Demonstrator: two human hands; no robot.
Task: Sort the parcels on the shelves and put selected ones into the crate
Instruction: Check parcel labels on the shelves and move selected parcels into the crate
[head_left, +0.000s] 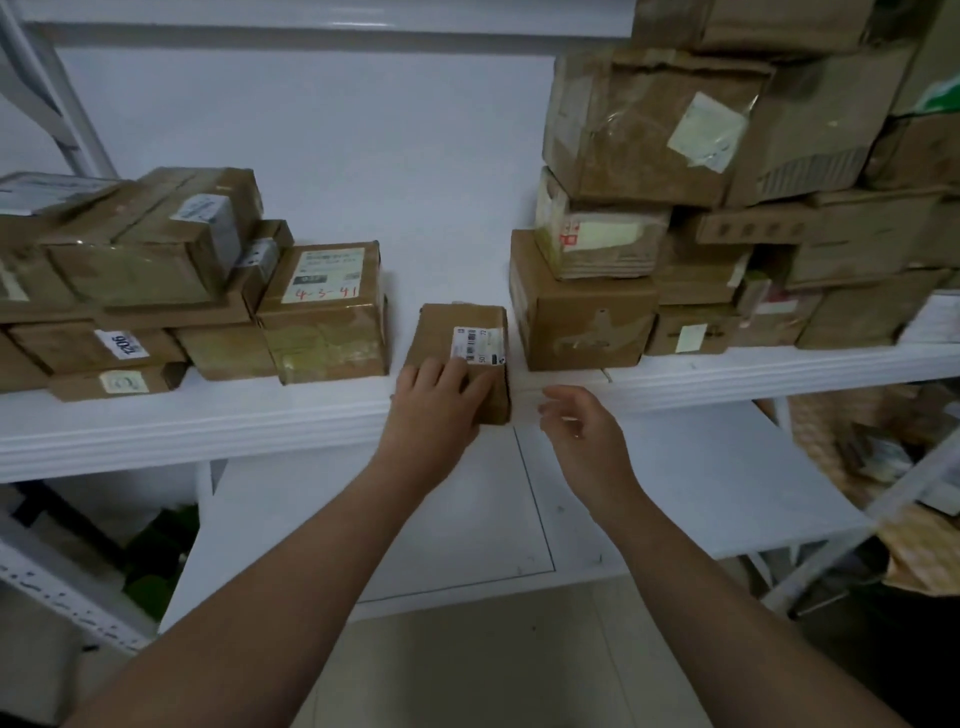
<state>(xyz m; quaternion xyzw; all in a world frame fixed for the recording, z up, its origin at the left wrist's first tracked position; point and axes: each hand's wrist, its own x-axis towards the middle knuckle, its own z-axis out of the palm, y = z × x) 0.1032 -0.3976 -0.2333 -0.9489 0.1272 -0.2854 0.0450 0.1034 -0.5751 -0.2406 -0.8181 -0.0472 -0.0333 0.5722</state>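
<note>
Fingers (451, 370) of the left hand (434, 408) curl over the near top edge of a small brown cardboard parcel (460, 326) and grip it. The right hand (579, 423) hovers just beside the parcel's near right corner, its fingers loosely bent and apart, holding nothing.

The parcel sits at the front lip of a long white metal shelf (182, 423), in the gap between two groups of boxes. Bare shelf runs behind it to the wall. A flat white lower board (717, 483) lies beneath.

On the right, a tall stack of brown cardboard boxes (639, 135) rises past the top of the view. Its lowest front box (582, 312) stands close to the parcel, a narrow strip of shelf between them.

On the left is a lower pile of taped brown boxes (130, 254). The one nearest the parcel is a taped brown box (324, 338) whose pale label (327, 275) has "4-3-41" handwritten in red. A white tag (122, 344) further left carries bold digits ending in 006.

The parcel's own white sticker (479, 345) shows a barcode — its small print is too fine to read.
</note>
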